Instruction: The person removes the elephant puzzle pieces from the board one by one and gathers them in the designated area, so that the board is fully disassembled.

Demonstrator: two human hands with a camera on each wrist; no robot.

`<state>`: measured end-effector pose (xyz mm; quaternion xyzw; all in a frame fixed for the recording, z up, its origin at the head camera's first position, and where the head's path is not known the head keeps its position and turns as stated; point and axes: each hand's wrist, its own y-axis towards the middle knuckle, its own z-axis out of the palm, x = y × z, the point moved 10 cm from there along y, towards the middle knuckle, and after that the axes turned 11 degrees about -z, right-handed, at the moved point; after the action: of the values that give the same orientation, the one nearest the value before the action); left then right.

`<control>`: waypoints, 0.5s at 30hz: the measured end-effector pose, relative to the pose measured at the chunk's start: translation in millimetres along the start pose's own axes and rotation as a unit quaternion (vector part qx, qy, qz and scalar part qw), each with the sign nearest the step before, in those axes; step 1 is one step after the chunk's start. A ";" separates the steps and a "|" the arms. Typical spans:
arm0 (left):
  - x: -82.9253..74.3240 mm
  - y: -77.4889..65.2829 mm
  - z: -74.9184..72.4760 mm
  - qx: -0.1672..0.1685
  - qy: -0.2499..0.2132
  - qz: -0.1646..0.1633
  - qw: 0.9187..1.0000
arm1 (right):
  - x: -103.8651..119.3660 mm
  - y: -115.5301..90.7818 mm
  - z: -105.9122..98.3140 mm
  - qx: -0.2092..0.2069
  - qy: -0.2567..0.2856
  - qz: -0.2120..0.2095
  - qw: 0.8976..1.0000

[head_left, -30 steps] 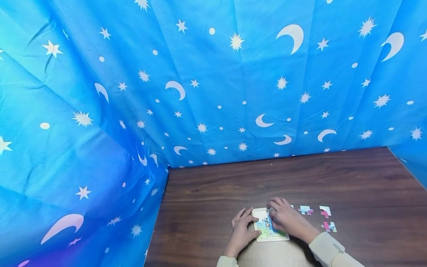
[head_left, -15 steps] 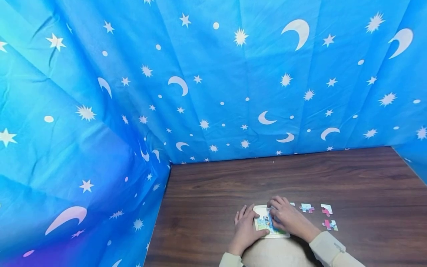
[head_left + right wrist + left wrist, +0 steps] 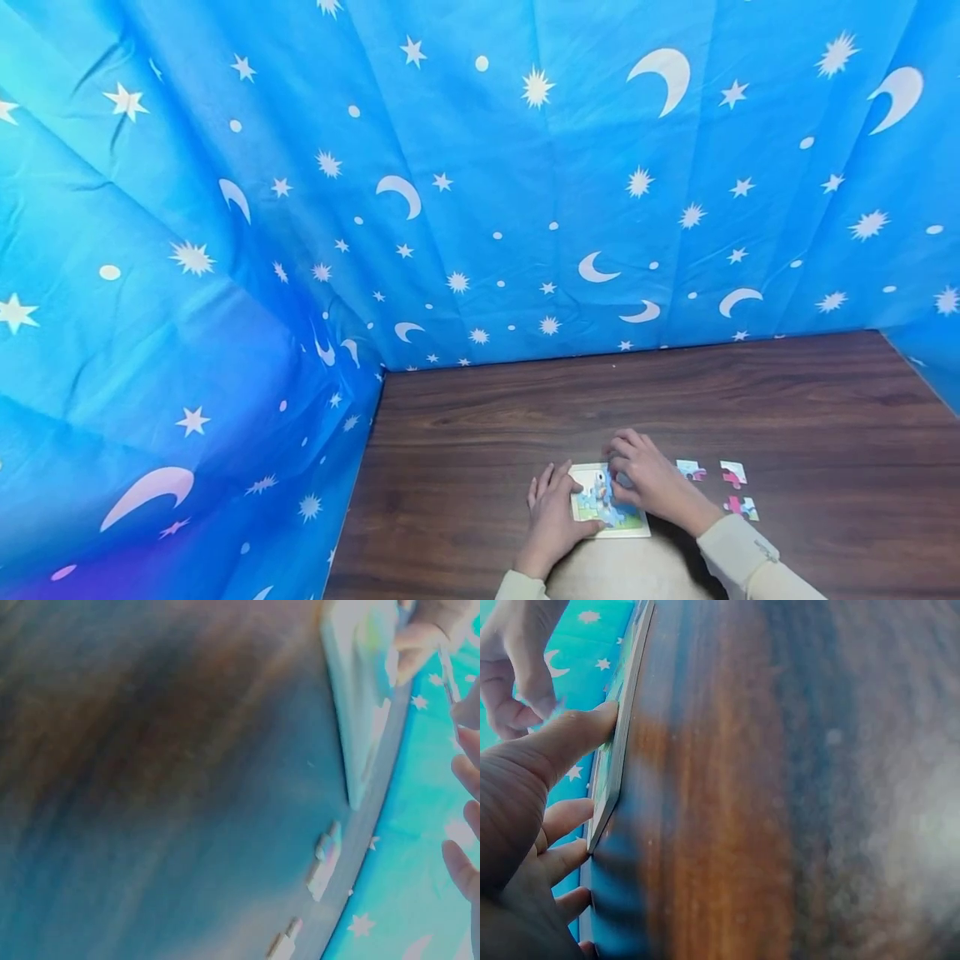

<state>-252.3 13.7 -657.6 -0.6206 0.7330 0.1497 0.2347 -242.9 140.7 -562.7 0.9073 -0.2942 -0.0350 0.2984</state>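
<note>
A small jigsaw puzzle board [image 3: 632, 534] with a pale frame lies on the table, partly filled with a bright picture in blue and green. My left hand [image 3: 551, 518] holds its left side, thumb over the near part and fingers along the left edge; the left wrist view shows the thumb [image 3: 592, 727] on the rim. Above the board's right half, my right hand [image 3: 651, 483] pinches a thin puzzle piece [image 3: 449, 673], seen edge-on in the right wrist view. That hand hides the board's far right corner.
Three loose jigsaw pieces lie right of the board: one near the right hand [image 3: 690, 470], one farther right [image 3: 732, 474] and one below that [image 3: 741, 507]. A blue curtain [image 3: 480, 208] with moons and stars borders the dark wooden table [image 3: 465, 433].
My right hand has risen slightly off the board, uncovering more of the picture. Another loose piece edge beside it is now out of sight. My left thumb has shifted right along the board.
</note>
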 end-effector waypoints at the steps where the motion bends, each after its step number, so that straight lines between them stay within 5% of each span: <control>1: 0.8 0.4 0.9 0.000 -0.001 -0.002 1.000 | -1.8 -0.7 -2.8 -0.004 0.008 0.008 1.000; 15: 2.9 0.3 -2.8 0.030 -0.054 0.011 0.998 | -26.1 -32.6 -55.1 -0.050 -0.001 0.065 0.997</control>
<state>-253.4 10.0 -656.8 -0.5965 0.7300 0.1634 0.2908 -234.5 205.1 -538.8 0.8699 -0.3509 -0.0308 0.3451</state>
